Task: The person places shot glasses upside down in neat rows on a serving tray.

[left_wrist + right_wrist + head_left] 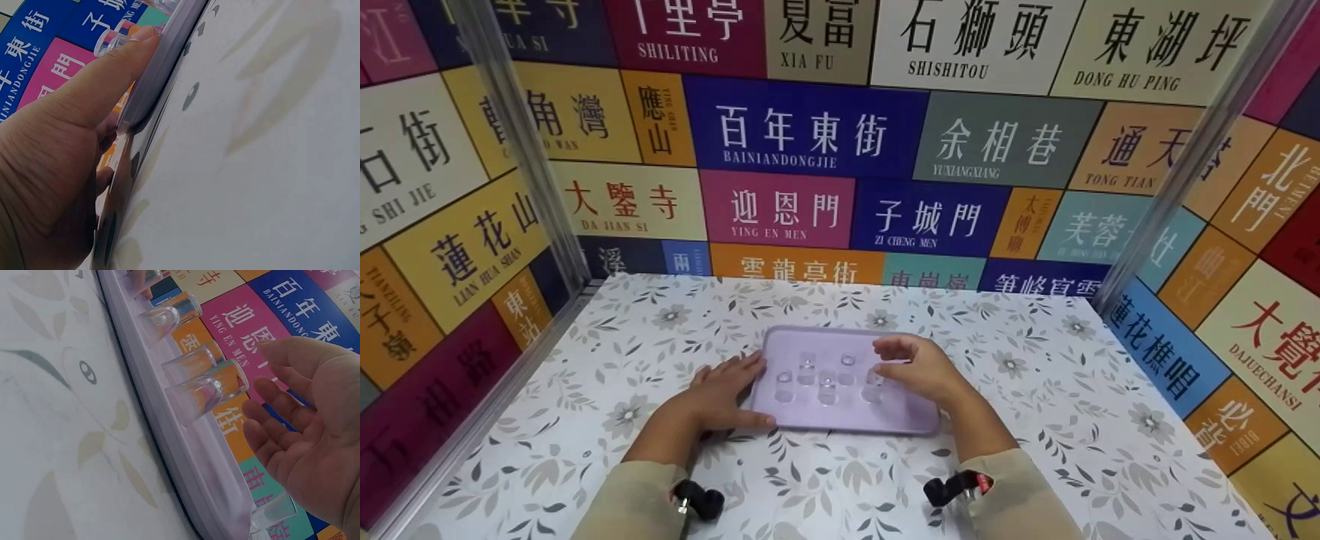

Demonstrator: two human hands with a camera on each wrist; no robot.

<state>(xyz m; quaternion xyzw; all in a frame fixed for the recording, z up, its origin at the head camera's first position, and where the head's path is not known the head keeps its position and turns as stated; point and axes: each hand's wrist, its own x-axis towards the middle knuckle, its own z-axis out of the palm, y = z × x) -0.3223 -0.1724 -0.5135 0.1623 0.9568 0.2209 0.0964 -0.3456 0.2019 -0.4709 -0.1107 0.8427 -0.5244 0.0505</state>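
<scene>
A lilac tray [847, 420] lies on the table, with several small clear shot glasses [827, 390] standing on it. At its left end, my left hand [727, 394] rests with the thumb by the near corner and the fingers along the side. The left thumb [107, 73] lies against the tray rim [163, 62] in the left wrist view. Over the tray's right part, my right hand [919, 367] is beside the rightmost glass [873, 386]. Seen from the right wrist, its loosely bent fingers [270, 433] are apart from the nearest glass [211, 391].
A white tabletop [840, 480] with a leaf and flower print surrounds the tray. Behind it stands a wall [810, 127] of coloured panels with place names. Clear strips [1192, 142] run down both corners. In the right wrist view, another glass [275, 514] shows low at the right.
</scene>
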